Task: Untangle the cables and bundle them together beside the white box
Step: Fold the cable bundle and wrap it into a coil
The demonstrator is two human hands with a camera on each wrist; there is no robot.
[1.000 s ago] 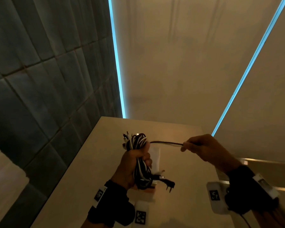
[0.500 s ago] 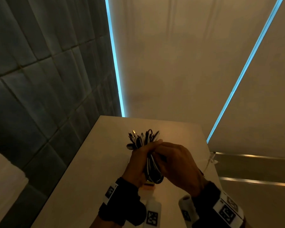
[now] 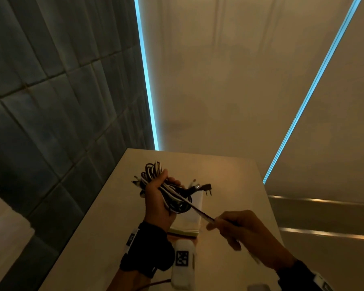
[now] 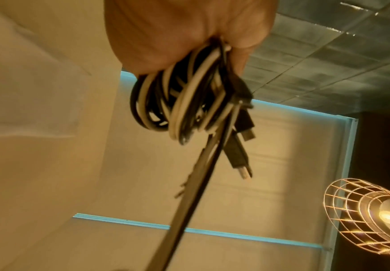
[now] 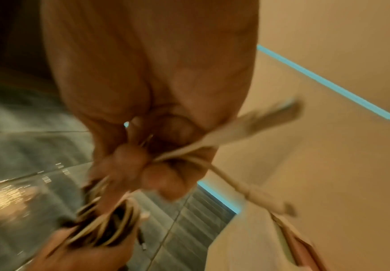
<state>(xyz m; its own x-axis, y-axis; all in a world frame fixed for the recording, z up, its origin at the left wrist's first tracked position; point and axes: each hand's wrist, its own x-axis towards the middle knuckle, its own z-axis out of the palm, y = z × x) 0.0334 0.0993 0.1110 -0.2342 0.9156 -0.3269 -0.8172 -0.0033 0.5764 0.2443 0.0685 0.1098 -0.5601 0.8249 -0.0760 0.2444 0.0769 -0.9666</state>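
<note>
A coiled bundle of black and white cables (image 3: 166,192) is held above the pale counter (image 3: 229,177) by the left hand (image 3: 158,204), whose fingers are curled round the middle of the coil, so that the grip is clamped on the cables. Loops are seen sticking out above the fist and below it, and several plug ends are seen poking out on both sides; a black angled plug (image 3: 206,188) is seen at the right of the bundle. In the left wrist view the looped strands (image 4: 184,102) are seen hanging from the closed fist, with dark connector ends (image 4: 237,154) dangling beside them.

One strand (image 3: 194,207) is drawn taut from the bundle, down and to the right, to the right hand (image 3: 240,229), by which it is pinched between thumb and fingertips; that grip is closed on the strand. In the blurred right wrist view a pale cable (image 5: 226,179) is seen running out of the pinching fingers (image 5: 129,157), a connector being carried at its end.

The white box (image 3: 192,213) is seen lying on the counter directly under and behind the bundle, between the two hands. The bundle is held in the air and is not laid beside the box.

Behind the counter a grey tiled wall (image 3: 51,101) is seen at the left, and a thin blue light strip (image 3: 147,80) at the corner. In the left wrist view a wire-caged lamp (image 4: 370,216) is seen glowing.
</note>
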